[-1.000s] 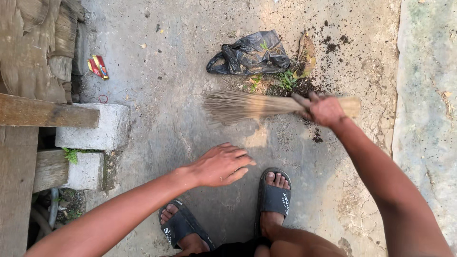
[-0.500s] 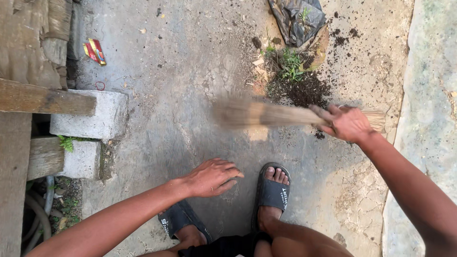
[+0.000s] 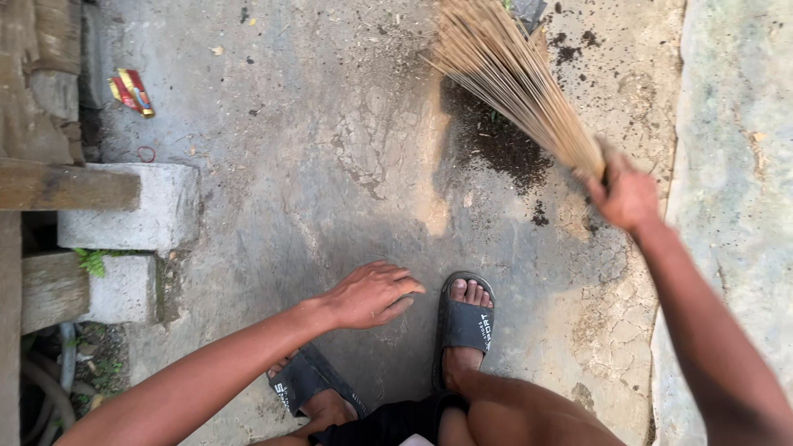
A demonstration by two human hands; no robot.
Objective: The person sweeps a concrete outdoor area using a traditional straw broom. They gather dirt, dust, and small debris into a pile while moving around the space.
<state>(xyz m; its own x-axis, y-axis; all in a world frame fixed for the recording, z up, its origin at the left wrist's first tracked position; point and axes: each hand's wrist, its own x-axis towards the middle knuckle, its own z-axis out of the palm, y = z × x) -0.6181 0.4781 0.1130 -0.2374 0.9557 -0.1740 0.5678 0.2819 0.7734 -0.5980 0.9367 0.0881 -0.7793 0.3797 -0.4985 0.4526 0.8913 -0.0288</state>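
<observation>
My right hand point(image 3: 625, 195) grips the bound end of a stick broom point(image 3: 512, 78), whose pale bristles fan out up and to the left over a patch of dark soil point(image 3: 500, 149) on the concrete ground. My left hand point(image 3: 369, 294) hangs low in front of me with fingers loosely together, holding nothing, above my left foot. Both my feet wear black slide sandals point(image 3: 464, 324), the left one partly hidden under my arm.
Concrete blocks point(image 3: 136, 206) and wooden planks point(image 3: 58, 188) line the left side, with a hose below them. A red and yellow wrapper point(image 3: 130, 91) lies at the upper left. A raised concrete strip point(image 3: 735, 165) runs down the right. A bit of black plastic shows at the top edge.
The broom has swung from lying sideways to pointing up and away, bristles over the soil. The view has shifted so the black bag and weeds are nearly out of frame. My left hand stays low.
</observation>
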